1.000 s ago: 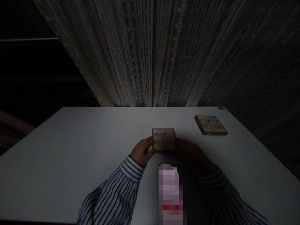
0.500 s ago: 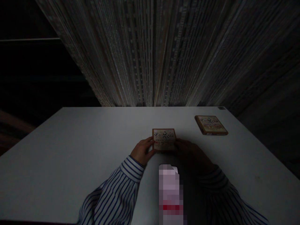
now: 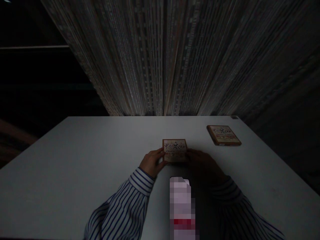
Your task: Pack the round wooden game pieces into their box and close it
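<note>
A flat square box with a brown border and dark characters on its pale cover lies on the white table, near the middle. My left hand grips its left side, fingers at the edge and thumb by the lower corner. On the right side, my right hand has its fingers against the box edge; deep shadow hides much of this hand. Both sleeves are striped blue and white.
A similar box lies at the table's back right. A small dark patch marks the back right corner. Below the held box is a pixelated pinkish shape. A striped curtain hangs behind the table.
The view has shifted slightly, so the table and both boxes appear a little lower. Both hands remain at the sides of the middle box.
</note>
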The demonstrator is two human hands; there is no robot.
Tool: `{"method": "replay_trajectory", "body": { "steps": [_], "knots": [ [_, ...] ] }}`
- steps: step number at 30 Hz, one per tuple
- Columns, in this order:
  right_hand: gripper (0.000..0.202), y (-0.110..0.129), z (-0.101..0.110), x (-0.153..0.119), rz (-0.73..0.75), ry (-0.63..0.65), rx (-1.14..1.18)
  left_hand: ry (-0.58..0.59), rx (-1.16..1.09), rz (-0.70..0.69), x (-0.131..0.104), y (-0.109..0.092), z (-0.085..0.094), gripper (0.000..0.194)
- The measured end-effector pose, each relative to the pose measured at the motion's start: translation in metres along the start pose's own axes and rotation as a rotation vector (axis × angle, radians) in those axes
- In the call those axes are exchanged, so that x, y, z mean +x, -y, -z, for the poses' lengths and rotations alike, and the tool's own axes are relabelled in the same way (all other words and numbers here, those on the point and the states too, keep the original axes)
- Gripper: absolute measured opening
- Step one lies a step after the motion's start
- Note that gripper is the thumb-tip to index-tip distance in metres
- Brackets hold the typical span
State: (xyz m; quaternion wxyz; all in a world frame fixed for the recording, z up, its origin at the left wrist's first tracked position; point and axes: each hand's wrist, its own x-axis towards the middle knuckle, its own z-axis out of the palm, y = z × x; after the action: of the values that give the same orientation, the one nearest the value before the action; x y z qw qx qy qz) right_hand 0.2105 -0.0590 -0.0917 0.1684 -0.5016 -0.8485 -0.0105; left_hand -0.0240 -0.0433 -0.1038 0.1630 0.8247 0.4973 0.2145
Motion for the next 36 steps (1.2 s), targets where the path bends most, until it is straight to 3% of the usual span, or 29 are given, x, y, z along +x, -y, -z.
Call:
{"method": "replay_trajectory", "body": {
  "steps": [7, 10, 13, 16, 21, 32, 36],
  "knots": [
    [0.029, 0.009, -0.012, 0.004, 0.072, -0.137, -0.037, -0.053, 0.021, 0.007, 0.000, -0.001, -0.002, 0.038],
    [0.027, 0.010, -0.015, 0.004, 0.062, -0.144, -0.042, -0.128, 0.061, 0.031, 0.004, -0.009, -0.002, 0.033],
    [0.026, 0.007, -0.018, 0.004, 0.064, -0.158, -0.021, -0.181, 0.124, -0.034, 0.012, -0.021, -0.002, 0.037],
    [0.027, 0.003, -0.022, 0.005, 0.089, -0.185, 0.009, -0.120, 0.183, -0.086, 0.024, -0.031, -0.005, 0.046],
    [0.025, 0.002, -0.021, 0.006, 0.101, -0.174, 0.020, 0.005, 0.252, -0.009, 0.034, -0.029, -0.016, 0.052],
    [0.028, 0.001, -0.022, 0.005, 0.065, -0.105, 0.045, -0.005, 0.271, 0.001, 0.031, -0.029, -0.020, 0.054],
    [0.034, -0.001, -0.030, 0.016, 0.068, -0.173, 0.035, 0.000, 0.281, 0.010, 0.031, -0.029, -0.019, 0.054]
  ]
}}
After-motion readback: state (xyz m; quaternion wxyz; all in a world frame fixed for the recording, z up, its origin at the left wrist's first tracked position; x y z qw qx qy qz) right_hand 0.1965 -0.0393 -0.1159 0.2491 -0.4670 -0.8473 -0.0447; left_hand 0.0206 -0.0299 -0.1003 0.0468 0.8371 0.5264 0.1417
